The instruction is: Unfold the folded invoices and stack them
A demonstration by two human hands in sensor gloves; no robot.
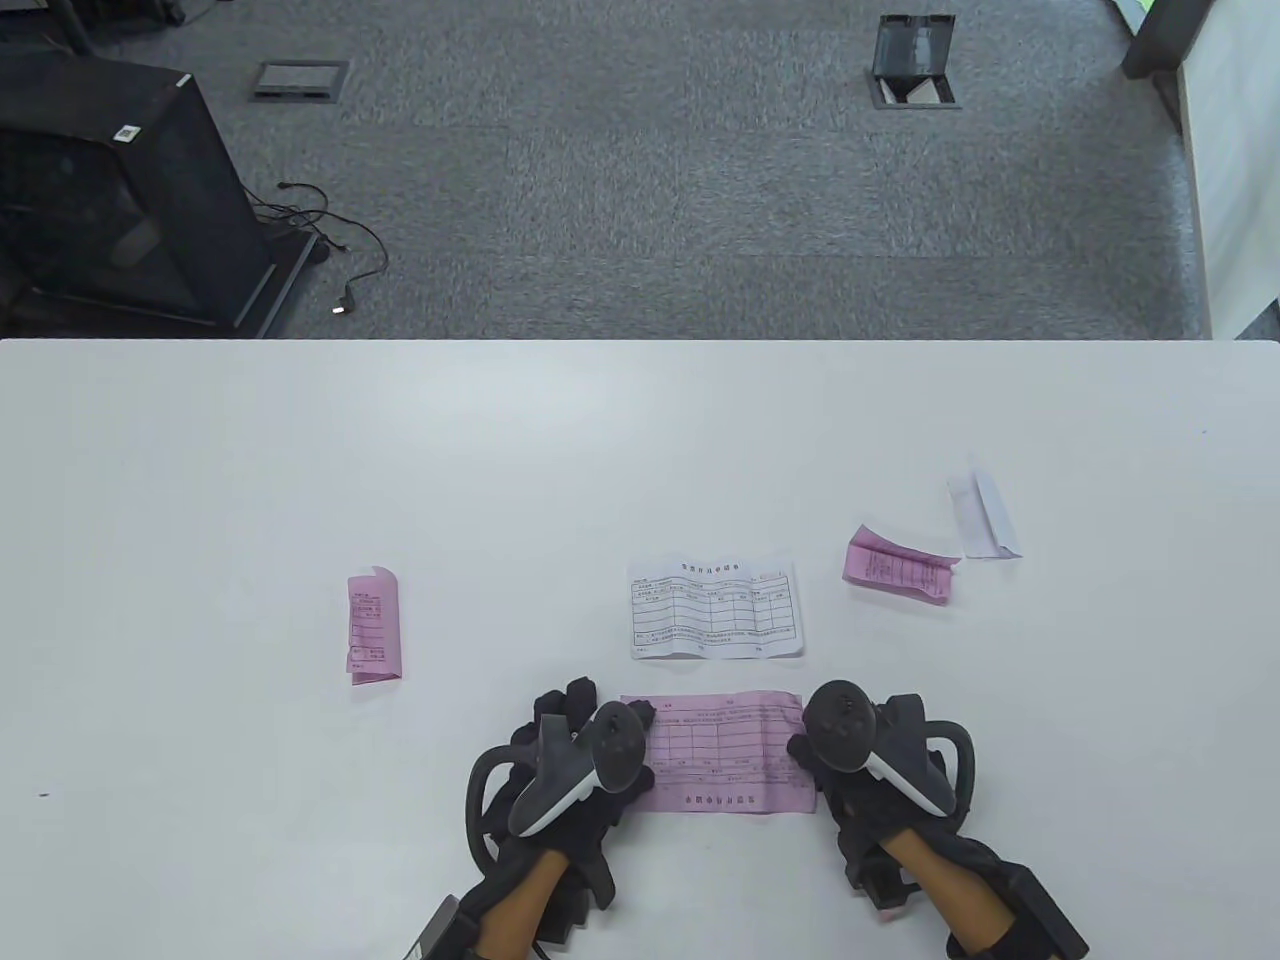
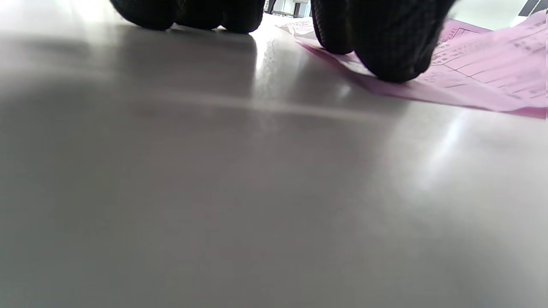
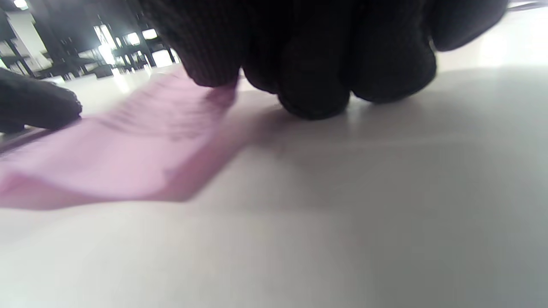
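An unfolded pink invoice (image 1: 725, 750) lies flat near the table's front edge. My left hand (image 1: 610, 715) presses its fingertips (image 2: 385, 47) on the sheet's left end (image 2: 492, 72). My right hand (image 1: 805, 750) touches the sheet's right end with its fingertips (image 3: 214, 55); the paper (image 3: 128, 145) lifts slightly there. An unfolded white invoice (image 1: 716, 608) lies just behind the pink one. Folded invoices lie apart: a pink one (image 1: 374, 625) at the left, a pink one (image 1: 898, 566) at the right, and a white one (image 1: 984, 516) beside it.
The white table (image 1: 300, 450) ends at its far edge, with grey carpet beyond. A black cabinet (image 1: 110, 190) and cables stand on the floor at the far left.
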